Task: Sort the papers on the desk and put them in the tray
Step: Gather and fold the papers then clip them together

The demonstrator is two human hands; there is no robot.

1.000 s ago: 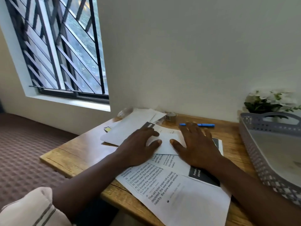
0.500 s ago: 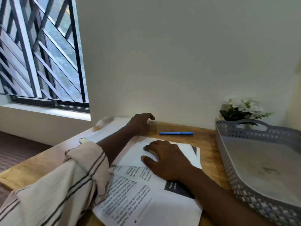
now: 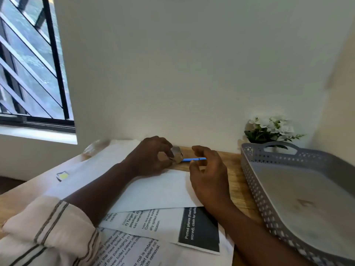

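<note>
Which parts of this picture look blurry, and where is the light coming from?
Head view: daylight comes from the barred window at left, no glare on the wall; head view: the small clear object pinched in the left hand is smeared, the white flowers are soft, yet print on the white printed papers is readable.

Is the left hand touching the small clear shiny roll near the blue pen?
Touching. The head view shows the left hand pinching the small clear shiny roll between thumb and fingertips, with no gap visible.
</note>
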